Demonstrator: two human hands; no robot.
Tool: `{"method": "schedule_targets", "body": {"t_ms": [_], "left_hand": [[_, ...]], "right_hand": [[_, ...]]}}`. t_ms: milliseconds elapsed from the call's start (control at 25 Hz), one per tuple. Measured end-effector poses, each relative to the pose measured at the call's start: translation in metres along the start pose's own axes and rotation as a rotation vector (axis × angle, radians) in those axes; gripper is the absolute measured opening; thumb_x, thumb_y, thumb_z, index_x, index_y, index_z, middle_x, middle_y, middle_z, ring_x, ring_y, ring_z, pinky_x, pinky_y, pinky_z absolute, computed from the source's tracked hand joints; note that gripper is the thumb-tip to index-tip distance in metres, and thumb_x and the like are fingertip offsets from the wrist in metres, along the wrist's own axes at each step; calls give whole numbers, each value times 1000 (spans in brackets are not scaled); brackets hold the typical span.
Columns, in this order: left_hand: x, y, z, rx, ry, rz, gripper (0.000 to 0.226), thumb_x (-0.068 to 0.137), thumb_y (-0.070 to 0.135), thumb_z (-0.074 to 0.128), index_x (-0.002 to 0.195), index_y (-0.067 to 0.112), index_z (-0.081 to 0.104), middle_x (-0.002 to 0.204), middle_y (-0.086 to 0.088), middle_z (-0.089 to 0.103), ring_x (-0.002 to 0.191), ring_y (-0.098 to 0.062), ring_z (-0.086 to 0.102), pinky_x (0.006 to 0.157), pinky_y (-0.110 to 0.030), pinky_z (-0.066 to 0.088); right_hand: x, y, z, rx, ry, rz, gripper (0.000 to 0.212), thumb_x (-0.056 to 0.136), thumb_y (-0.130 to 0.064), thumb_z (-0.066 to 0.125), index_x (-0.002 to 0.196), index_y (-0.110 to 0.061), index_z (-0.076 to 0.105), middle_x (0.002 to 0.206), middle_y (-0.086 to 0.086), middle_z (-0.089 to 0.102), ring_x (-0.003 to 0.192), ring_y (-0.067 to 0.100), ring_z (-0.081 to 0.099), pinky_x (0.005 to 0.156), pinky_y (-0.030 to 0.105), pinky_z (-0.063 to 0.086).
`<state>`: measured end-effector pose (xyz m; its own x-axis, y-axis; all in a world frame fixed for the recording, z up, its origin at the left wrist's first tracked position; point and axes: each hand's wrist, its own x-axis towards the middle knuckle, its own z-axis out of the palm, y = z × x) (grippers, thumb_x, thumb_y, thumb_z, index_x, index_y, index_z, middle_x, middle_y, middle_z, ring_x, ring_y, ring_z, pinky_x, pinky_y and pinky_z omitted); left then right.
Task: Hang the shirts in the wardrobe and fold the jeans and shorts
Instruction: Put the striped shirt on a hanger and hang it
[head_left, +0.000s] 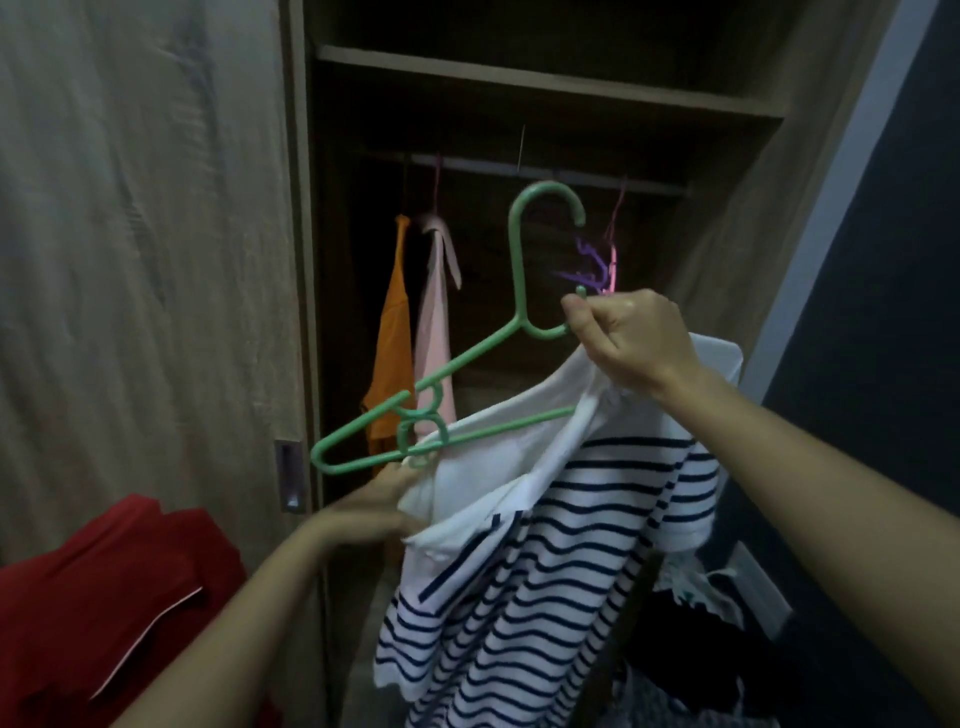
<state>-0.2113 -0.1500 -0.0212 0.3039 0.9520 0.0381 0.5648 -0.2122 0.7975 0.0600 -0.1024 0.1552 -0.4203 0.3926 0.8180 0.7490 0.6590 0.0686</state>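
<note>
The orange shirt and pink shirt hung inside, while the right hand pinched the green hanger and the left hand gripped the unhung striped shirt.

The left hand is blurred, its fingertips hidden behind the striped shirt. One arm of the green hanger is hidden under it. The red garment is cut off at bottom left.

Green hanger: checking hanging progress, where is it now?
Head view centre: the green hanger is pinched by the right hand before the open wardrobe, below the rail, one arm inside the striped shirt.
</note>
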Motion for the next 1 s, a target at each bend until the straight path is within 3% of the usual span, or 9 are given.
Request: {"method": "schedule_targets", "body": {"t_ms": [120, 240, 360, 480, 640, 720, 840, 920, 1000], "left_hand": [[-14, 15, -42, -116, -68, 71, 69, 70, -4, 72, 123, 34, 51, 126, 18, 59, 98, 17, 55, 82, -7, 45], [-23, 43, -64, 43, -62, -50, 62, 80, -5, 63, 130, 26, 45, 113, 12, 58, 65, 13, 59, 55, -3, 44], [-18, 57, -69, 473, 125, -112, 51, 82, 11, 61, 132, 20, 53, 106, -2, 51, 85, -6, 55, 70, -15, 43], [-5, 83, -36, 644, 447, -191, 36, 88, 22, 52, 122, 14, 58, 107, -11, 43, 95, -33, 55, 83, -34, 44], [-16, 78, -17, 692, 662, 357, 47, 89, 36, 46, 130, 14, 55, 119, -11, 54, 102, -29, 54, 85, -44, 47], [-29, 62, -35, 765, 818, 378, 52, 88, 48, 44, 131, 19, 54, 126, -8, 55, 113, -24, 51, 91, -42, 41], [-39, 50, -60, 781, 652, 186, 61, 85, 67, 31, 121, 25, 54, 99, 1, 65, 90, -17, 61, 70, -30, 43], [-40, 44, -70, 660, 556, 215, 52, 82, 73, 27, 96, 31, 56, 73, 8, 60, 65, -7, 57, 55, -26, 39], [-46, 42, -79, 539, 616, 276, 38, 83, 69, 36, 79, 35, 53, 62, 9, 56, 58, -5, 54, 51, -23, 36]], "right_hand": [[-26, 30, 18, -110, -85, 9, 62, 88, -57, 25, 55, -15, 55, 52, -5, 50, 51, 21, 52, 45, 22, 24], [-43, 36, 38, -170, -94, -18, 68, 89, -62, 22, 58, -16, 61, 56, 0, 61, 53, 25, 62, 45, 22, 31], [-48, 21, 59, -205, -22, -46, 70, 92, -65, 18, 77, -24, 73, 63, -1, 67, 54, 23, 65, 40, 24, 39], [-39, -7, 71, -91, -85, 136, 52, 90, -64, 28, 118, -36, 62, 92, -1, 73, 82, 24, 69, 57, 31, 48], [-33, -17, 63, 182, -117, 419, 44, 89, -59, 43, 124, -34, 51, 88, 0, 68, 85, 21, 64, 64, 30, 43], [-39, -16, 56, 269, -70, 443, 38, 87, -57, 48, 117, -34, 53, 70, -6, 61, 72, 15, 62, 61, 30, 42], [-42, -27, 55, 328, -47, 405, 32, 87, -54, 51, 109, -33, 57, 60, -7, 55, 61, 9, 58, 55, 29, 40], [-42, -36, 53, 275, -80, 351, 33, 87, -57, 48, 108, -33, 56, 66, -9, 57, 65, 10, 59, 54, 27, 39], [-43, -38, 51, 176, -137, 293, 38, 87, -59, 45, 111, -31, 55, 76, -8, 63, 73, 12, 60, 56, 27, 38]]}}
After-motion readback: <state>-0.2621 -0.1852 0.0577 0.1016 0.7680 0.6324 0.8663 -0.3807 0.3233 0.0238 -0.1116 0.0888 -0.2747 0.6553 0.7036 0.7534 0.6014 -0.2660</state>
